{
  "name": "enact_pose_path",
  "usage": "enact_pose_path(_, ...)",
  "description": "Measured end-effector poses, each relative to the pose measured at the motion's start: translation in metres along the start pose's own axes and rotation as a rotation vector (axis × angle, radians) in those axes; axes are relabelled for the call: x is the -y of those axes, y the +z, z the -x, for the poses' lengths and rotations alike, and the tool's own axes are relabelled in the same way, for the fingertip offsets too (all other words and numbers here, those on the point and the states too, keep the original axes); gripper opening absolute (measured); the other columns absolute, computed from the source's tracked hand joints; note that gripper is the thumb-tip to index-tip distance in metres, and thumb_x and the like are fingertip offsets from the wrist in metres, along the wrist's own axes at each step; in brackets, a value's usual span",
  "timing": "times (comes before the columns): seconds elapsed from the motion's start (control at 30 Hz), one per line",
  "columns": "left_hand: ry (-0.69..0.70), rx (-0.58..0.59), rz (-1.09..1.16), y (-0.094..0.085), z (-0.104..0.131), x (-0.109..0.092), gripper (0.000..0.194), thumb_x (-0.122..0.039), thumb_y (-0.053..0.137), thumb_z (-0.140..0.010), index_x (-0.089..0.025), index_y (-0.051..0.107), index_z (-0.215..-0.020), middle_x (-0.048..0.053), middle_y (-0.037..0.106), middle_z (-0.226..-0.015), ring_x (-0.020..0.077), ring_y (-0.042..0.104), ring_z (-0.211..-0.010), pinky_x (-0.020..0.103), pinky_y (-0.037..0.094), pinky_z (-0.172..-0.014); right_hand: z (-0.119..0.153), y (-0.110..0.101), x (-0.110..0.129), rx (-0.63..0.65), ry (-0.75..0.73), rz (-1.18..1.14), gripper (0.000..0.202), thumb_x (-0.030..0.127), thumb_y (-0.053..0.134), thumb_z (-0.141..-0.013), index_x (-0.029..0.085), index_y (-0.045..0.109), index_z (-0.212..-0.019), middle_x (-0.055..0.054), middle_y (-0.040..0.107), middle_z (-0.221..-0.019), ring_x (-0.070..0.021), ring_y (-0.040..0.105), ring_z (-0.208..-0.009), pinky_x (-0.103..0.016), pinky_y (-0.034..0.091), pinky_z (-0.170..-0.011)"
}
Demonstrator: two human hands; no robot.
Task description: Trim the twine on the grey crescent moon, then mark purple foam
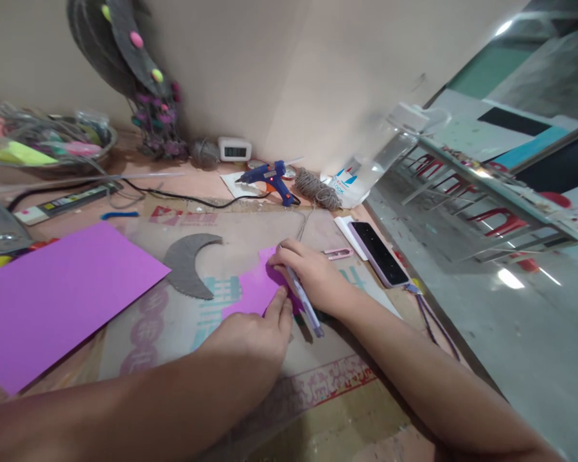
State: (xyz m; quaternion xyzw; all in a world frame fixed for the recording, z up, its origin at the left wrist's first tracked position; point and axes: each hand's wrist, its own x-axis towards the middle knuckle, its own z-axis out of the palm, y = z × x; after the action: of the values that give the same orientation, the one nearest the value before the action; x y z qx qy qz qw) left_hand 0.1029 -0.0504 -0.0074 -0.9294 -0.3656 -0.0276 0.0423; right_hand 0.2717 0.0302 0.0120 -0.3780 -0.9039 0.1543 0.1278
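A small purple paper piece [255, 292] with cut edges lies on the plastic-covered work surface [168, 343]. My left hand [250, 343] presses it with thumb and fingers held close together. In my right hand [315, 273] is a pale lilac pen [309, 309], gripped in curled fingers. The pen slants over the paper, its writing tip hidden behind the fingers. Left of the piece sits a grey crescent shape [185, 264] wrapped in yarn or cloth. A large purple sheet [72, 295] lies further left.
At the back are a blue glue gun [270, 178], a grey yarn skein [318, 188], a small digital clock [235, 149] and a clear bottle [376, 157]. A phone [379, 253] and pink thread snips [338, 253] lie on the right. A filled basket [48, 168] stands back left.
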Motion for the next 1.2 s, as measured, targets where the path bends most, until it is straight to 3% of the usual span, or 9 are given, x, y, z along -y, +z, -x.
enact_pose_path(0.13,0.022,0.021,-0.014,0.002,-0.001,-0.001,0.046,-0.015,0.041,-0.090,-0.004,0.048,-0.134,0.023,0.048,-0.136,0.0187,0.066,-0.051,0.031,0.044,-0.038,0.000,-0.008,0.004,0.094,-0.019,-0.042,0.009,0.016,0.049,-0.086,0.020,0.053,-0.093,-0.003,0.053,-0.093,-0.0146,0.051,-0.078,-0.026,0.040,-0.072)
enact_pose_path(0.33,0.003,0.024,-0.005,-0.003,-0.002,-0.001,0.046,-0.017,0.042,-0.090,-0.002,0.048,-0.133,0.024,0.049,-0.135,0.0202,0.067,-0.055,0.032,0.047,-0.041,-0.005,-0.003,0.011,0.059,-0.007,0.136,0.017,0.012,0.043,-0.085,0.017,0.054,-0.097,-0.006,0.052,-0.095,-0.0166,0.049,-0.078,-0.027,0.039,-0.068)
enact_pose_path(0.57,-0.012,0.043,-0.037,0.000,-0.003,-0.003,0.045,-0.017,0.045,-0.088,-0.006,0.050,-0.132,0.022,0.044,-0.137,0.0180,0.064,-0.047,0.031,0.046,-0.036,-0.001,-0.006,0.009,0.033,0.099,0.011,0.011,0.014,0.044,-0.088,0.019,0.053,-0.092,-0.004,0.054,-0.091,-0.0145,0.052,-0.076,-0.026,0.040,-0.070)
enact_pose_path(0.8,-0.001,-0.002,-0.045,0.002,-0.002,-0.002,0.044,-0.017,0.043,-0.089,-0.008,0.052,-0.131,0.021,0.047,-0.135,0.0172,0.063,-0.045,0.031,0.044,-0.035,0.004,-0.010,0.009,0.051,0.095,-0.093,0.010,0.014,0.050,-0.084,0.019,0.056,-0.090,-0.002,0.057,-0.088,-0.0139,0.054,-0.075,-0.024,0.040,-0.068)
enact_pose_path(1.03,-0.002,0.050,-0.011,-0.007,-0.005,-0.001,0.044,-0.013,0.042,-0.089,-0.005,0.051,-0.131,0.024,0.046,-0.136,0.0175,0.064,-0.046,0.030,0.044,-0.036,-0.001,0.001,0.007,-0.040,0.101,0.043,0.014,0.011,0.044,-0.086,0.019,0.055,-0.091,-0.004,0.053,-0.092,-0.0148,0.052,-0.075,-0.027,0.040,-0.069)
enact_pose_path(1.2,-0.023,0.079,-0.023,0.001,-0.006,-0.003,0.048,-0.015,0.046,-0.086,-0.007,0.049,-0.133,0.024,0.044,-0.138,0.0200,0.064,-0.045,0.033,0.047,-0.035,0.004,-0.003,0.013,-0.012,0.108,-0.079,0.012,0.011,0.049,-0.082,0.019,0.055,-0.088,-0.002,0.057,-0.086,-0.0145,0.054,-0.075,-0.025,0.040,-0.068)
